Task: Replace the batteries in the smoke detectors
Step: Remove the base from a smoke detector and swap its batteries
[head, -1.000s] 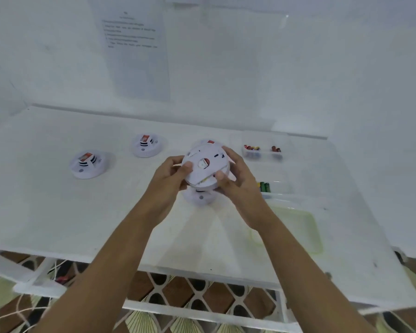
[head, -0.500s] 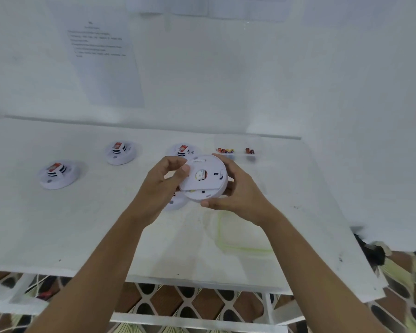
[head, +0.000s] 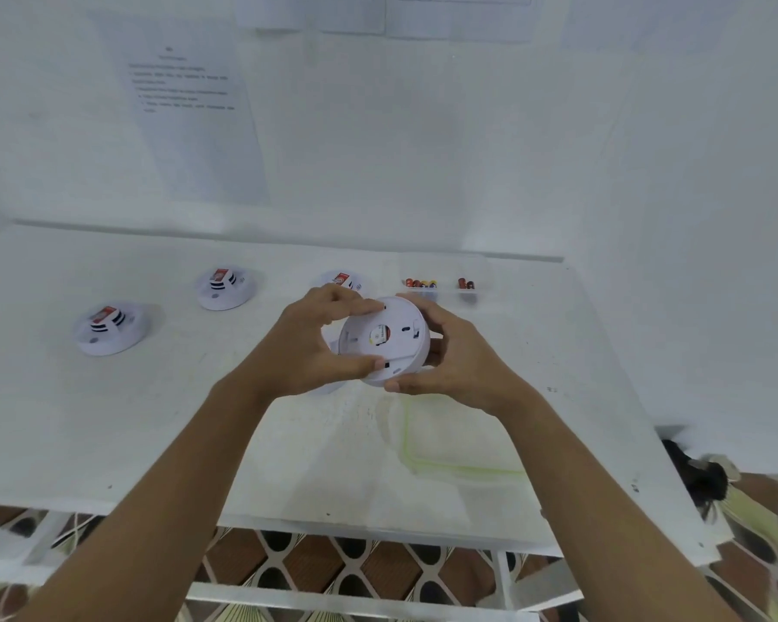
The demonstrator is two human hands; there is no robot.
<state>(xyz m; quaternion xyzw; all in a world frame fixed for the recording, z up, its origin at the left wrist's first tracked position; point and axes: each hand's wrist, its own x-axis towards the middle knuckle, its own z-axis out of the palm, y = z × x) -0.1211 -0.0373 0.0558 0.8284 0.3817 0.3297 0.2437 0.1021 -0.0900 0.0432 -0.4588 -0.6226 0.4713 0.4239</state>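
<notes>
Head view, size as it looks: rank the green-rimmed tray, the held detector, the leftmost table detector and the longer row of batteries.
1. green-rimmed tray
2-3. held detector and leftmost detector, near alike; the held one is nearer the camera, so unranked
4. row of batteries

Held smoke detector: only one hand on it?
No, the left hand and the right hand both grip the rim of the smoke detector, one on each side.
</notes>
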